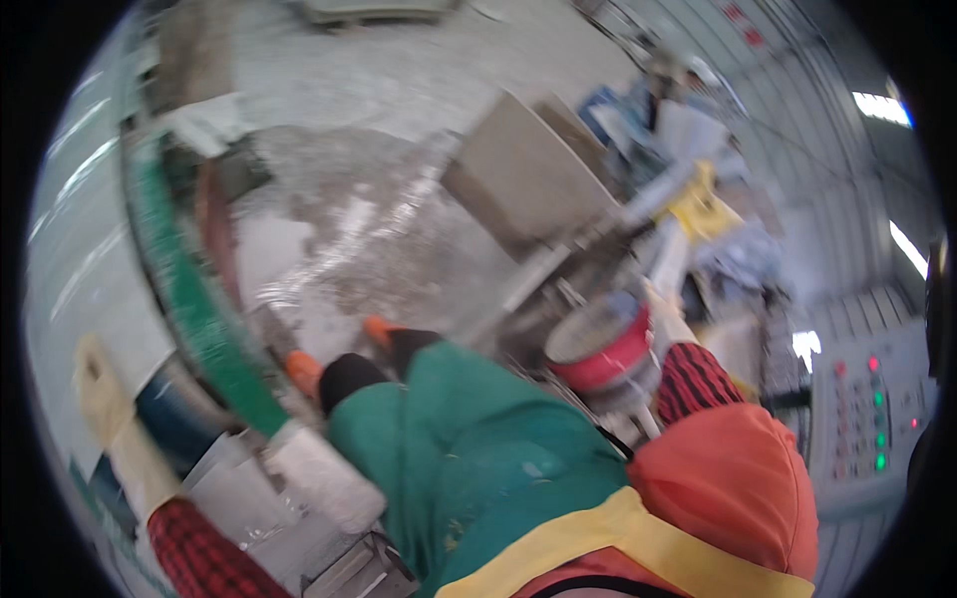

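Note:
The picture is motion-blurred. My left hand, in a pale yellow glove with a red checked sleeve, lies stretched out on a pale slab at the lower left, holding nothing that I can see. My right hand, gloved the same way, is at the rim of a red bucket with grey contents. A white and yellow tool rises just above that hand; whether the hand grips it is unclear. My green trousers and orange-tipped shoes fill the lower middle.
A green curved band edges the pale slab. Grey square tiles lean in the middle on a wet grey floor. A grey control panel with red and green lights stands at the right. Blurred clutter lies behind the bucket.

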### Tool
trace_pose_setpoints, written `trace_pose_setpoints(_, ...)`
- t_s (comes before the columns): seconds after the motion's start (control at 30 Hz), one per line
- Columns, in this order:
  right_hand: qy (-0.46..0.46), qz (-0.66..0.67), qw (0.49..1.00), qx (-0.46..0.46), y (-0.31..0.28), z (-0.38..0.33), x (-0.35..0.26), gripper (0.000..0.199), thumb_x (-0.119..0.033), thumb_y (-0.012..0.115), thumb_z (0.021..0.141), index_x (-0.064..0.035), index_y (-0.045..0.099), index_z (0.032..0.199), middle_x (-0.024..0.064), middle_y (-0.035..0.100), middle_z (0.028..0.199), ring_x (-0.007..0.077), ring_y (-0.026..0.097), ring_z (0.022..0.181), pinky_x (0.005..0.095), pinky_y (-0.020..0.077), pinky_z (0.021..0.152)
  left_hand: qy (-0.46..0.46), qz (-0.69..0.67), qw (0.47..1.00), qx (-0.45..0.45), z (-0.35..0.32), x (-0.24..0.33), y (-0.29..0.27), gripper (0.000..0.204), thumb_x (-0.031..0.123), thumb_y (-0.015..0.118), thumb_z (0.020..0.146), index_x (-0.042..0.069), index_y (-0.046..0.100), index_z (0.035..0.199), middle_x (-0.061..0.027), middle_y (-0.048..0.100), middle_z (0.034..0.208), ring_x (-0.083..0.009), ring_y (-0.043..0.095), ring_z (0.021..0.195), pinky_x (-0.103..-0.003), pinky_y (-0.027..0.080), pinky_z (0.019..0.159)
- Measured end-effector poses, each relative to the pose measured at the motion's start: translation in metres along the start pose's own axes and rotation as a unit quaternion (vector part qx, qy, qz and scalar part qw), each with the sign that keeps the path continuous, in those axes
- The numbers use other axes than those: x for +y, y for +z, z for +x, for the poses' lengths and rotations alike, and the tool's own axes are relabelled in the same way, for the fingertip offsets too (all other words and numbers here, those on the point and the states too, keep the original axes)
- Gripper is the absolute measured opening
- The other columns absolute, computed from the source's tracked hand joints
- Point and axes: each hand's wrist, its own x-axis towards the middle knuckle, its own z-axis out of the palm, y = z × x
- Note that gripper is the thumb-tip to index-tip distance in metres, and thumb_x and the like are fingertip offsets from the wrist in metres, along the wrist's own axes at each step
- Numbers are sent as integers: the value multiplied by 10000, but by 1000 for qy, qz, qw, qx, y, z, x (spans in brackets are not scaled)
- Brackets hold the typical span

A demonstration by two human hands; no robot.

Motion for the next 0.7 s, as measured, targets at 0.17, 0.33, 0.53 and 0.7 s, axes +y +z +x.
trace_pose_setpoints(0.17,56,-92,992,-71,58,2,30,965,-801,606,753,-156,458,1456,226,421,1490,402,376,1404,515,326,1140,47,32,998,-33,20,-8,1,568,492,399,1042,93,543,1419,-101,546,1454,-267,479,1367,-333,331,1146)
trace_pose_setpoints(0.33,71,-25,975,208,43,-9,13,728,-509,805,743,-10,607,1236,242,652,1192,399,636,1112,442,498,981,12,20,999,-38,18,8,5,548,471,413,1044,92,547,1417,-98,544,1456,-258,479,1367,-328,333,1146)
trace_pose_setpoints(0.53,30,187,979,71,34,-10,23,589,-491,703,858,-25,651,1215,193,693,1137,316,672,1026,419,513,899,55,-51,997,35,20,14,-5,494,453,498,1022,50,658,1258,-156,645,1301,-287,577,1245,-359,417,1068)
trace_pose_setpoints(0.7,-37,0,998,53,66,36,103,674,-493,570,980,68,511,1348,302,527,1365,395,514,1267,426,392,1092,-5,79,995,60,-17,113,-41,432,458,494,994,107,700,1139,-184,666,1187,-374,591,1159,-437,466,995)
